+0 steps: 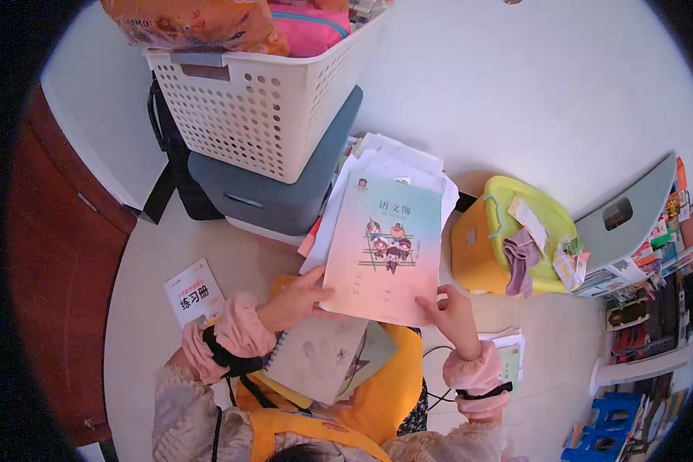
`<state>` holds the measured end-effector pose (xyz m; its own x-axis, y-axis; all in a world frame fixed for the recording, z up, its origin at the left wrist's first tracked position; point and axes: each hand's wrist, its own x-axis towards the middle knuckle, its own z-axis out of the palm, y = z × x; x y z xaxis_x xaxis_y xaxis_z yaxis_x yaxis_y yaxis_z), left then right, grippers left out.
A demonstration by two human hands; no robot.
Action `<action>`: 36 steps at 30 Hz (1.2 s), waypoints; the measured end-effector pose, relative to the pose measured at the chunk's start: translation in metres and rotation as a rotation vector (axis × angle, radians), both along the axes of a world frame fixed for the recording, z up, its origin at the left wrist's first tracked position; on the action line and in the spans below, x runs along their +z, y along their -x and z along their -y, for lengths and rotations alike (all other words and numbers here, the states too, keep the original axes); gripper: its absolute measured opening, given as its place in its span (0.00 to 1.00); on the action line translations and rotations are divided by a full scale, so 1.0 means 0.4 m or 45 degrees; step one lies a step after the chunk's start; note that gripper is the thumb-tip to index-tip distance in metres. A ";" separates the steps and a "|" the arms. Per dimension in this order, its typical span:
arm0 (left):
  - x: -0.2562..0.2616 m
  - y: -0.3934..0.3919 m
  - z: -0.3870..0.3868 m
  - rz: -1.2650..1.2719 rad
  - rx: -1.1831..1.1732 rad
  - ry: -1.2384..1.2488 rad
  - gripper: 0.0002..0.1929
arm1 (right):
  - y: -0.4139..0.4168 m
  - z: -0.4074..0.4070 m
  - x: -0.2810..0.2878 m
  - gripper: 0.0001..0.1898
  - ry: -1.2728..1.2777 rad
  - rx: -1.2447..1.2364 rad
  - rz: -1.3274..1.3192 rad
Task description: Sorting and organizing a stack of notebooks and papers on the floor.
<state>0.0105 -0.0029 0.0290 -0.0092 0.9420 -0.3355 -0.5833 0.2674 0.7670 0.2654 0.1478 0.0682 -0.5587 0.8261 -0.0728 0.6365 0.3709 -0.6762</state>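
Note:
Both my hands hold a pastel exercise book, its teal-to-pink cover printed with cartoon children and writing. My left hand pinches its lower left corner; my right hand grips the lower right corner. Beyond the book lies a stack of white papers, partly covered by it. On my lap, over a yellow apron, rest a spiral-bound sketchbook with a small drawing and a greenish sheet beside it. Pink scrunchies and black bands circle both wrists.
A white perforated basket with bags sits on a grey-lidded box. A white booklet lies on the floor at left. To the right are a yellow bin with a sock on its lid, papers and shelves.

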 end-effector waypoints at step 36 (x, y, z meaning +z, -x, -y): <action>0.010 -0.022 -0.043 -2.553 -0.126 -0.847 0.25 | -1.176 0.209 -0.795 0.22 0.204 -1.746 0.474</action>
